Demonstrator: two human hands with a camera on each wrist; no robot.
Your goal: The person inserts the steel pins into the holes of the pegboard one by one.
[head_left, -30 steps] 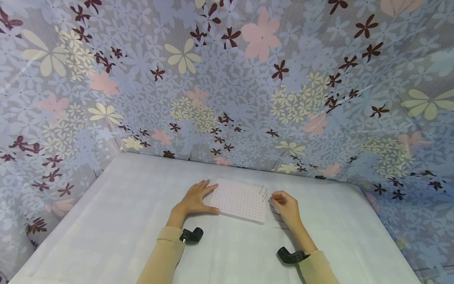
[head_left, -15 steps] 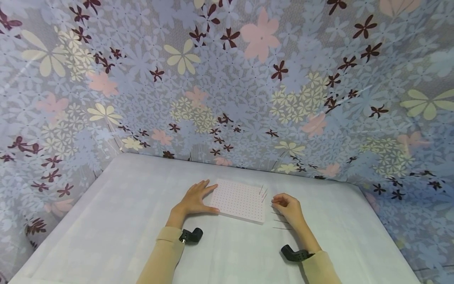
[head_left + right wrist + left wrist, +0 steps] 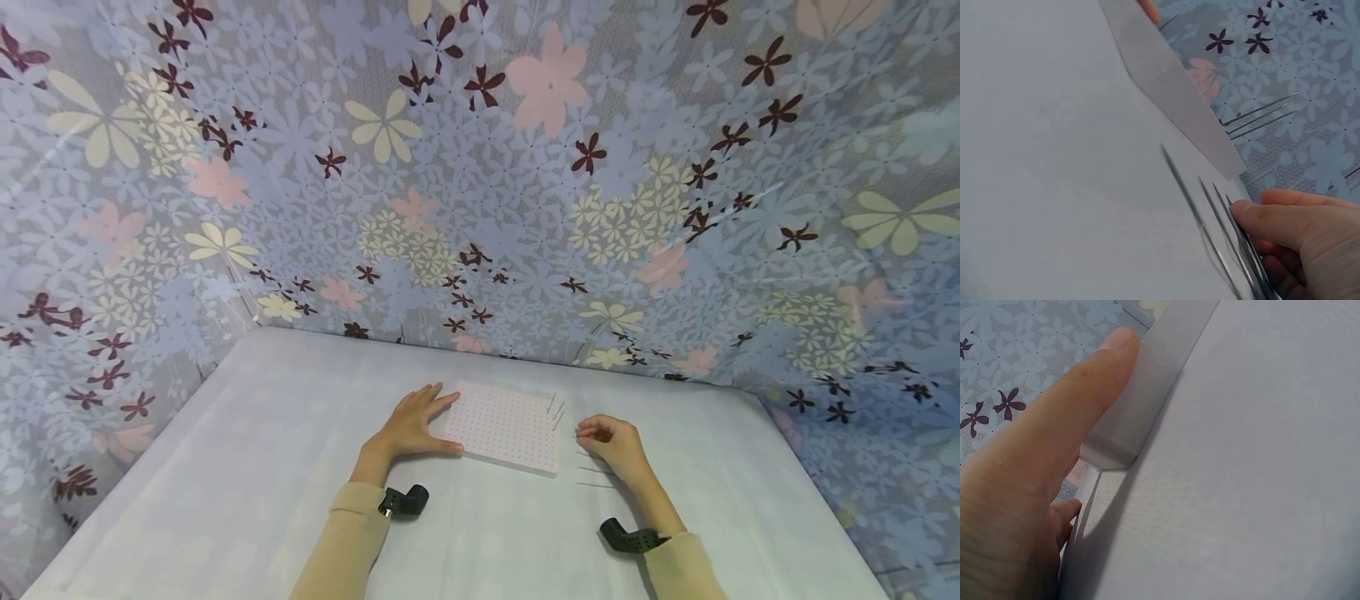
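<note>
A white board [image 3: 502, 425] with a grid of small dots lies flat on the table. My left hand [image 3: 414, 423] rests at its left end, thumb and fingers spread and fairly straight; in the left wrist view the thumb [image 3: 1100, 372] touches the board's side face [image 3: 1154, 375]. Several thin metal needles [image 3: 1260, 115] stand tilted at the board's right end. More needles [image 3: 1210, 240] lie roughly side by side on the table right of the board. There my right hand [image 3: 611, 440] pinches one needle near its tip, between thumb and curled fingers. The far fingertips are partly hidden.
A pale cloth covers the table [image 3: 262, 467]. Behind it hangs a flowered fabric wall [image 3: 480, 208], which also runs along both sides. A black wrist camera [image 3: 405, 502] sits on the left wrist, another black wrist camera [image 3: 630, 537] on the right.
My right hand has drawn slightly to the right and toward me, away from the board's edge, staying by the lying needles. The left hand and board keep their places.
</note>
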